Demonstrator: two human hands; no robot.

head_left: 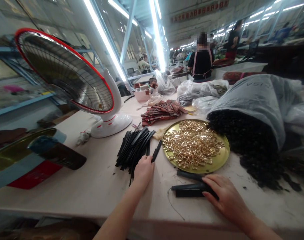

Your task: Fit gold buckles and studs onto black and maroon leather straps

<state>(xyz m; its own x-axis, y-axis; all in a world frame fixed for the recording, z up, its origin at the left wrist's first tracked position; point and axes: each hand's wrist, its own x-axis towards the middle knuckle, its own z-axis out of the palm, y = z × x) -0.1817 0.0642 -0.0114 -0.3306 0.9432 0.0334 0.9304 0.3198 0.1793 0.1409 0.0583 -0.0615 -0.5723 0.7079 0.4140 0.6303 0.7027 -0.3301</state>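
My left hand (143, 170) is closed at the near edge of a pile of black strips (134, 146). One black strip (157, 150) sticks up from its fingers toward the tray. On the right, my right hand (224, 193) has its thumb and fingers around the ends of a few black strips (188, 190) lying low over the table. Part of what it grips is hidden under the fingers. Between and beyond the hands is a round gold tray (223, 156) heaped with small gold-coloured metal buckles (194, 143).
A white fan with a red rim (67, 70) stands at the left. A plastic bag (254, 96) spills small black pieces (252, 146) at the right. Reddish strips (162, 111) lie behind the tray. A dark cylinder (64, 155) and red box (34, 175) are at left. A person (202, 63) is farther back.
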